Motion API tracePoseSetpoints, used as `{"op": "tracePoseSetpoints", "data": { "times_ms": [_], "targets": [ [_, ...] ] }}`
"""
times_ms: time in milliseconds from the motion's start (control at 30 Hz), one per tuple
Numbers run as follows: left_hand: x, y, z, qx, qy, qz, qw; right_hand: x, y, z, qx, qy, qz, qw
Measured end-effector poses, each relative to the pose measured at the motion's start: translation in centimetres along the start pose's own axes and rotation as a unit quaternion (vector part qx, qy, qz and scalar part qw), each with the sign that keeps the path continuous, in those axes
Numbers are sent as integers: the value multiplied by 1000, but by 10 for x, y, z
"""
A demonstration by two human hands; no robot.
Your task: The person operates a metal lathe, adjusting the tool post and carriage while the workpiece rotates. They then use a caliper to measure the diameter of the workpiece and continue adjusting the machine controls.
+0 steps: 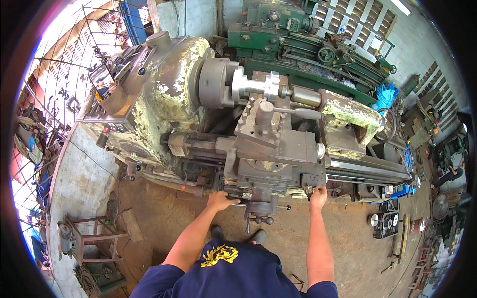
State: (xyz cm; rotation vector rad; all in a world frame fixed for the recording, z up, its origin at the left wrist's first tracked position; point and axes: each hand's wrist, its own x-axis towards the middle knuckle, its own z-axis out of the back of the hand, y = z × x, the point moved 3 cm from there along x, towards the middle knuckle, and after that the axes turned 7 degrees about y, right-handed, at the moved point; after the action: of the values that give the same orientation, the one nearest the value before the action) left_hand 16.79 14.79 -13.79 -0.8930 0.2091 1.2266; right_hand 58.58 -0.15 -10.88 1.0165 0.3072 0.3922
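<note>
Both your hands are on the lathe carriage [271, 159], front edge, facing you. Left hand [219, 200] sits closed over the carriage handwheel [232, 194] at the apron's lower-left corner; the wheel is mostly hidden under your palm, so I can't tell how tight the grip is. Right hand [318, 196] is curled round a small handle [310, 190] at the apron's lower-right corner, fingers wrapped on it. Hands are well apart, one per corner, w/ the hanging lever cluster [259, 214] between them and a bit nearer you.

Key relation: the workpiece [263, 87], a bright silvery stepped shaft w/ a toothed collar, lies straight ahead of you, beyond the carriage and tool post [262, 119]. Its long axis runs left-right along the bed, clamped in the chuck [216, 82] on the left, its right end meeting the tailstock [343, 116]. So it sits across your line of reach, not pointing at you. It's roughly centred between your hands, left hand slightly nearer the chuck end, right hand nearer the tailstock end. The tool post stands just this side of the shaft; can't tell if a tool is touching it.

Bed ways [367, 169] run off to the right. A second green lathe [298, 39] stands behind.
</note>
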Motion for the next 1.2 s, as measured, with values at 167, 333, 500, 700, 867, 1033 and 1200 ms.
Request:
{"op": "tracePoseSetpoints", "data": {
  "times_ms": [167,333,500,700,867,1033,1200],
  "targets": [
    [0,-2,0,5,9,9,1000,4,-6,-1,-14,2,-11,1000],
    [-5,-6,1,6,10,13,1000,4,-8,0,-6,-3,17,1000],
    [-6,-10,2,19,10,13,1000,8,-14,-2,-4,-6,11,1000],
    [2,0,-8,53,-37,-30,997,5,-9,-2,-5,-3,100,995],
    [22,16,-19,18,-103,-31,994,-5,11,1,-48,-26,15,998],
    [18,17,-34,14,-209,-115,971,-14,28,7,-15,-18,-46,999],
    [-31,-12,-61,-64,-385,-117,913,-14,25,5,-18,-28,-13,999]
  ]
}}
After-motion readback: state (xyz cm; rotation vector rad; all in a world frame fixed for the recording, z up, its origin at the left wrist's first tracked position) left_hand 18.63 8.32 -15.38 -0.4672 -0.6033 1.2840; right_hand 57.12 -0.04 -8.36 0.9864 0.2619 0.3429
